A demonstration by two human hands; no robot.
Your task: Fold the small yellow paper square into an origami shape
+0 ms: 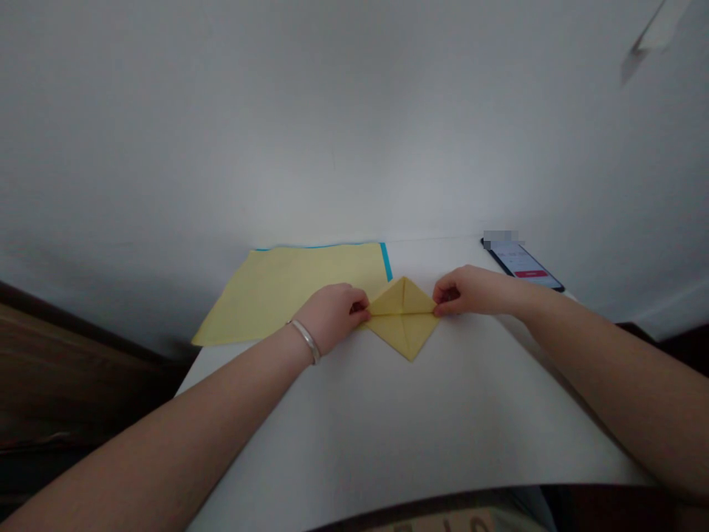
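Observation:
A folded yellow paper square (pixel 403 318) lies as a diamond on the white table (pixel 421 414), with a horizontal fold line across its middle. My left hand (pixel 332 318) pinches its left corner between fingers and thumb. My right hand (pixel 468 290) pinches the right corner the same way. The fingers hide both tips of the paper. A silver bangle (pixel 304 341) circles my left wrist. Just beyond my left hand lies a large sheet of pale yellow paper (pixel 291 295).
A blue sheet edge (pixel 386 260) shows beneath the yellow sheet. A smartphone (pixel 523 264) lies face up at the far right of the table, beyond my right hand. A white wall (pixel 354 133) rises behind the table, and brown wooden furniture (pixel 55 362) stands to the left.

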